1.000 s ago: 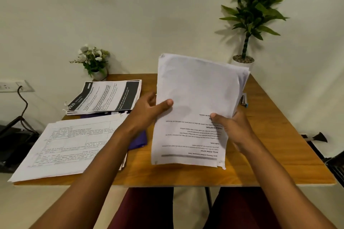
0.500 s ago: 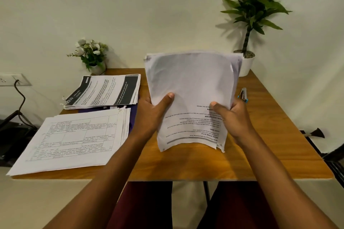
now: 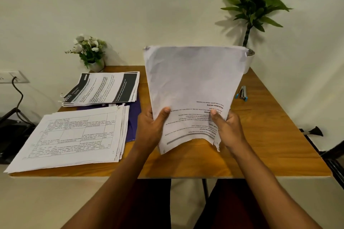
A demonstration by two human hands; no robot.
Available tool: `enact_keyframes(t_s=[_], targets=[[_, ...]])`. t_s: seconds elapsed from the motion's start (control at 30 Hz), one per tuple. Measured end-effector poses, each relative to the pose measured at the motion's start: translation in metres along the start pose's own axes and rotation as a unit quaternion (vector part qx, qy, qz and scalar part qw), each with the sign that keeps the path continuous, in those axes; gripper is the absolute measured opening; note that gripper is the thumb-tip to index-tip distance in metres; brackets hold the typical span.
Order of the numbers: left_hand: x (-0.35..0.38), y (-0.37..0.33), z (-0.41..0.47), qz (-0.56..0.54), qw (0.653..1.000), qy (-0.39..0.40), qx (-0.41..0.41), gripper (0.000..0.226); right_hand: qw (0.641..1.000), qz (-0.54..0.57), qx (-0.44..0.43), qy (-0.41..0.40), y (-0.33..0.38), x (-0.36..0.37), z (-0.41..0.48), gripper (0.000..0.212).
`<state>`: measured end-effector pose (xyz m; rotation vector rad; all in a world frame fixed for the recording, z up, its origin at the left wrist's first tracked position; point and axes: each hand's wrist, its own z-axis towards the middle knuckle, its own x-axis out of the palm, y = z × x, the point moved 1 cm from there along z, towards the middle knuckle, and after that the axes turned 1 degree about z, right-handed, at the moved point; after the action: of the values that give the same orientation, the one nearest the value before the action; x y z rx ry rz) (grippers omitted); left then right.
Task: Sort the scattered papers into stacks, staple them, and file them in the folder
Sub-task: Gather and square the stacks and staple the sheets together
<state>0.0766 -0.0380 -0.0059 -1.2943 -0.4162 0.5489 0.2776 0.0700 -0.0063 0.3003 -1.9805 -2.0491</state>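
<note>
You hold one sheaf of papers upright above the bench, gripped by its lower corners with both hands. Your left hand pinches the lower left edge, thumb pressed on the printed face and the other fingers hidden behind. Your right hand clamps the lower right edge the same way, thumb on the front. The print on the top sheet reads upside down to you, and the bottom edge bows between your two hands, clear of the bench top.

To the left of your left hand lie two more stacks, so there are three stacks of paper in all. The nearer stack carries ruled tables and lies flat, its corner hanging over the bench's front edge. Beyond it sits the stack with black bands. A purple folder lies under both, showing just beside your left hand. One stapler rests on the bench beyond and to the right of your right hand, well apart from it. Two potted plants stand at the back: a small flowering one far left and a tall leafy one behind the sheaf.
</note>
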Motion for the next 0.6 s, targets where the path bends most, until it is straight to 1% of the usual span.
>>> enact_keyframes(t_s=[0.1, 0.2, 0.23, 0.3, 0.37, 0.43, 0.47, 0.5, 0.53, 0.57, 0.6], targets=[[-0.001, 0.003, -0.001, -0.037, 0.997, 0.037, -0.059, 0.043, 1.000, 0.000, 0.012, 0.009, -0.006, -0.001, -0.002, 0.023], [-0.003, 0.013, 0.000, -0.034, 0.991, 0.079, -0.106, 0.042, 0.999, -0.008, 0.033, 0.015, -0.014, -0.002, -0.005, 0.029], [-0.004, 0.014, 0.002, -0.030, 0.991, 0.076, -0.106, 0.042, 0.999, -0.012, 0.030, 0.017, -0.013, -0.004, -0.005, 0.029], [-0.002, 0.014, 0.003, -0.051, 0.992, 0.052, -0.103, 0.049, 1.000, -0.002, 0.024, 0.017, -0.011, -0.007, -0.006, 0.028], [0.003, 0.011, 0.002, -0.103, 0.988, 0.017, -0.114, 0.057, 0.998, 0.053, 0.024, -0.007, -0.010, -0.009, -0.009, 0.029], [0.010, 0.010, 0.000, -0.168, 0.976, -0.034, -0.137, 0.060, 0.986, 0.162, 0.041, -0.023, -0.013, -0.008, -0.014, 0.049], [0.014, 0.010, -0.002, -0.204, 0.967, -0.050, -0.146, 0.064, 0.975, 0.214, 0.050, -0.015, -0.015, -0.004, -0.017, 0.055], [0.020, 0.009, -0.005, -0.241, 0.957, -0.052, -0.154, 0.067, 0.967, 0.250, 0.055, -0.003, -0.014, 0.002, -0.021, 0.054], [0.027, 0.007, -0.008, -0.271, 0.948, -0.047, -0.159, 0.065, 0.961, 0.270, 0.056, 0.007, -0.013, 0.010, -0.023, 0.051], [0.035, 0.003, -0.013, -0.287, 0.943, -0.041, -0.163, 0.053, 0.959, 0.277, 0.051, 0.014, -0.010, 0.018, -0.025, 0.050], [0.043, -0.003, -0.018, -0.299, 0.939, -0.029, -0.166, 0.034, 0.959, 0.279, 0.043, 0.012, -0.006, 0.024, -0.025, 0.049]])
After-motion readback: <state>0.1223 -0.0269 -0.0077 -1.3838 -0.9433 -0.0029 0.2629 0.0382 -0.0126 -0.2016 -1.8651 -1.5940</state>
